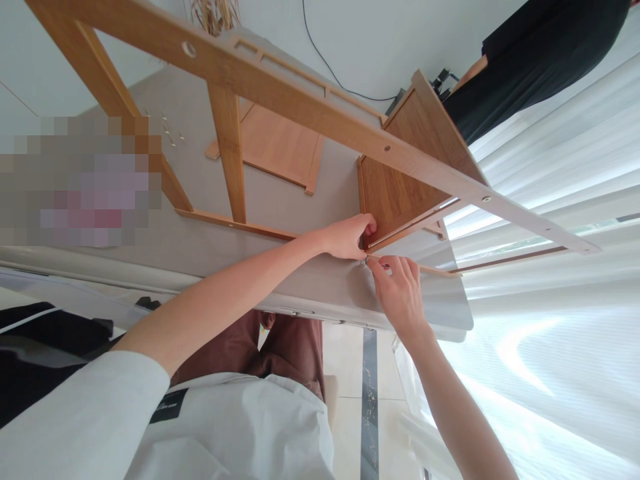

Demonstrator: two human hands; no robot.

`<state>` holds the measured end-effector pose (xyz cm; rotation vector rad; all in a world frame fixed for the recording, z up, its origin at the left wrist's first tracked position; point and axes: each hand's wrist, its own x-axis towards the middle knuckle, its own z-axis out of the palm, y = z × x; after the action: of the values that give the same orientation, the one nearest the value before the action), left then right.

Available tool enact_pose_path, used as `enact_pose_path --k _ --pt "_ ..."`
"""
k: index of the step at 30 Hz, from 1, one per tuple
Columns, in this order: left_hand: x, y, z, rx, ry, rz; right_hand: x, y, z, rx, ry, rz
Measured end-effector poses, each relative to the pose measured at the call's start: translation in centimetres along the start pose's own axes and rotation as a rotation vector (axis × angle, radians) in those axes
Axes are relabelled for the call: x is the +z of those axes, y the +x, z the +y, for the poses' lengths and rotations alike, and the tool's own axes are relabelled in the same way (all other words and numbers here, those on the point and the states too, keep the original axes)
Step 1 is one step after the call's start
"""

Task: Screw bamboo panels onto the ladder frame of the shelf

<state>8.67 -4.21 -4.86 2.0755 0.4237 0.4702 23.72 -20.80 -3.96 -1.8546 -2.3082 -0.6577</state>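
Note:
My left hand (pixel 347 238) is closed around the lower corner of an upright wooden panel (pixel 400 193), where it meets the lower rail of a wooden frame (pixel 265 230). Just to the right, my right hand (pixel 400 290) pinches something small and shiny against that same joint; its kind is too small to tell. The upper rail (pixel 310 120) of the frame runs across the view above both hands, with holes along it. Crossbars (pixel 227 153) join the two rails on the left.
Beyond the frame, a loose wooden panel (pixel 285 143) lies on the grey tabletop (pixel 320 283). Small metal pieces (pixel 173 137) are scattered at the left. A slatted wooden piece (pixel 295 77) lies at the back. Another person's dark sleeve (pixel 530 60) reaches in at upper right, beside white curtains (pixel 565 347).

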Motion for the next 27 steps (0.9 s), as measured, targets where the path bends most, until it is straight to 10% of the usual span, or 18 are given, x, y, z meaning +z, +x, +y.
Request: enact_pose_path --k 27 --pt "0.03 0.06 -0.15 0.012 0.009 0.001 0.51 -0.46 0.26 0.053 0.076 0.058"
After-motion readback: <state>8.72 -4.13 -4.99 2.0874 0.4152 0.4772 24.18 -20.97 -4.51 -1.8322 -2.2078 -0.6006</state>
